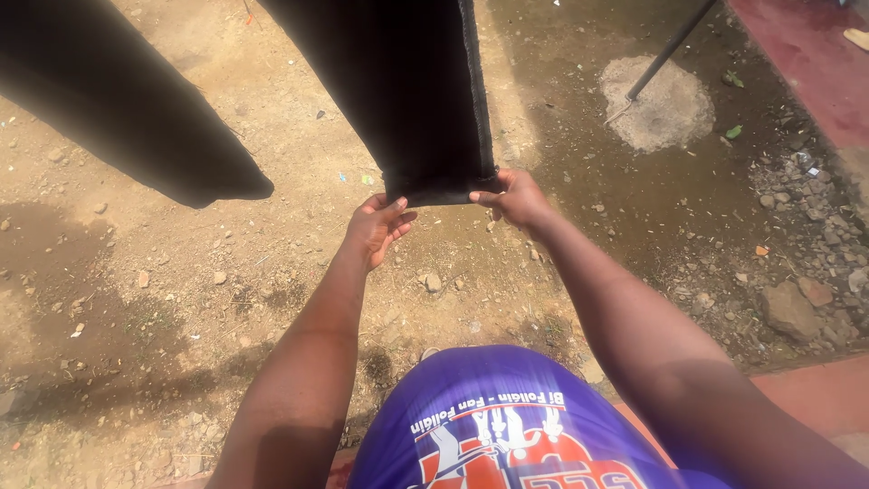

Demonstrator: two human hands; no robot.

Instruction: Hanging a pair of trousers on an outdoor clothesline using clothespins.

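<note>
Hem of a dark, heavy black cloth garment (pixel 425 100) hangs down from above, its bottom edge stretched between the two hands. The left hand (pixel 378 226) has its grip half closed, thumb and curled fingers pinching the lower left corner of the hem; the right hand (pixel 516 197) has its grip closed tighter, fingers wrapped over the lower right corner beside the stitched side seam. Both arms reach forward over a purple printed shirt (pixel 507 417), and bare sandy ground with scattered small stones (pixel 181 299) lies below the grips. To the right of the right grip, well apart, a thin dark metal pole (pixel 665 50) stands in a pale round concrete patch (pixel 656 104). To handle the cloth well, I judge both grips should pull evenly outward so the hem lies flat and level, with thumbs on top to keep the corners from slipping. The left grip looks the looser one and probably needs more cloth under the fingers
</note>
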